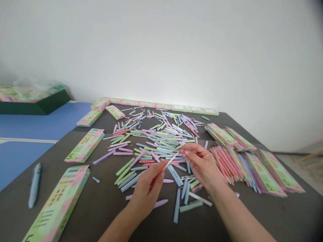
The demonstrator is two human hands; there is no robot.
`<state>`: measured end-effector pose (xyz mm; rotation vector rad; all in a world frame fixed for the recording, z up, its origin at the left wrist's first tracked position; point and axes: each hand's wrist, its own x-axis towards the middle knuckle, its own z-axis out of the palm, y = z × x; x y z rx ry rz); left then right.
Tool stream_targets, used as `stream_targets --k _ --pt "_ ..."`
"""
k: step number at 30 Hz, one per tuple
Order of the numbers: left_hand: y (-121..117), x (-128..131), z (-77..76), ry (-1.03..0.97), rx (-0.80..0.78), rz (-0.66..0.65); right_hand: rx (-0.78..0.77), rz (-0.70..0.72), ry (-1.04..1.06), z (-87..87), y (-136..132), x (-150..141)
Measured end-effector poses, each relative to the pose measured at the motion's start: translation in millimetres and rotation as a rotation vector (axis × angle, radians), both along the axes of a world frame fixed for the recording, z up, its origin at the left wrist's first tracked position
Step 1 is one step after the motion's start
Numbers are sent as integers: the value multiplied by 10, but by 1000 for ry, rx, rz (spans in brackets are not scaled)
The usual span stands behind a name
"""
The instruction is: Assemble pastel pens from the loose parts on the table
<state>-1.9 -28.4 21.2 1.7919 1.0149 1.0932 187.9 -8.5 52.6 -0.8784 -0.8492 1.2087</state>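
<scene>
My left hand is closed in a pinch on a thin white pen refill, which slants up and to the right. My right hand is also closed, its thumb and fingertips brought together at the refill's far end. Something tiny seems to be between those fingertips, too small to make out. Beneath and beyond both hands spreads a loose pile of pen barrels in pastel blue, green, purple and coral, with white refills mixed in. Close below the hands lie several blue barrels and a green one.
Pink-and-green pen boxes stand along the left side and back edge. At right, finished-looking pens lie in a row beside more boxes. A blue pen lies far left. A dark green tray holds boxes and plastic wrap.
</scene>
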Motion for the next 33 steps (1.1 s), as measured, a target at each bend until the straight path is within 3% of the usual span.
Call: stream_targets --k 3,11,33 --pt "-8 -6 11 33 1 -59 68 -43 34 -55 -79 -28" --pt "-20 -14 12 52 24 -68 147 -69 -18 -196 -129 18" --pt "-11 -27 41 105 21 -151 189 -66 -191 -210 -220 70"
